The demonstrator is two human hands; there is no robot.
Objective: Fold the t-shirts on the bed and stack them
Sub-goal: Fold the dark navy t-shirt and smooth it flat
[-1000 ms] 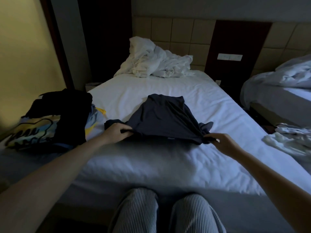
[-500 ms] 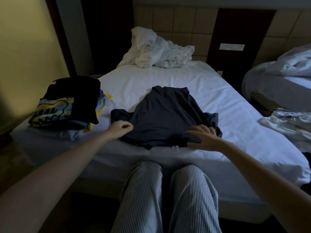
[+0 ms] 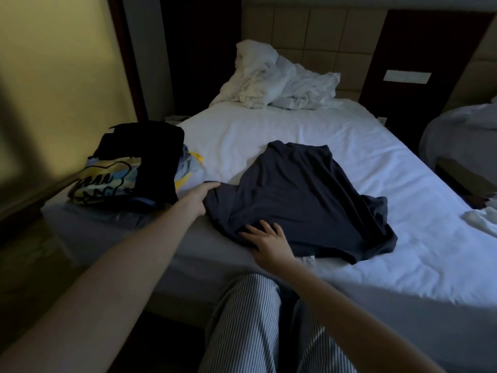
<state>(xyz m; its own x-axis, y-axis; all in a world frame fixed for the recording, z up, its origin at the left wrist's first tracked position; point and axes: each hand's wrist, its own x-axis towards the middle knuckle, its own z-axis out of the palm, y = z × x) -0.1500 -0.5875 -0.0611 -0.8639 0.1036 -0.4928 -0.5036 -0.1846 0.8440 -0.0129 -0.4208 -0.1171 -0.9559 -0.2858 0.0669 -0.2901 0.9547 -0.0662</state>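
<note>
Bed [image 3: 269, 130], white sheet: bore one dark navy cloth t-shirt [image 3: 309, 200], spread out near the foot edge. Left hand [image 3: 200, 197] clasped the shirt's left sleeve edge, fingertips hidden beneath the cloth. Right hand [image 3: 269, 242] lay flat on its near left part, fingers spread, grasping nothing. Pile of folded shirts [image 3: 134, 168], black uppermost, sat at the bed's left edge; lower layers hard to distinguish. Rumpled white bedding [image 3: 277, 79] lay at the head.

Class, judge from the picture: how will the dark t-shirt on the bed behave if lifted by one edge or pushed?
Probably floppy: the dark t-shirt lies in soft folds, so it should droop when lifted. Likely light, as the cloth looks thin. Pushed, it would probably bunch rather than slide, as at its crumpled right side.
</note>
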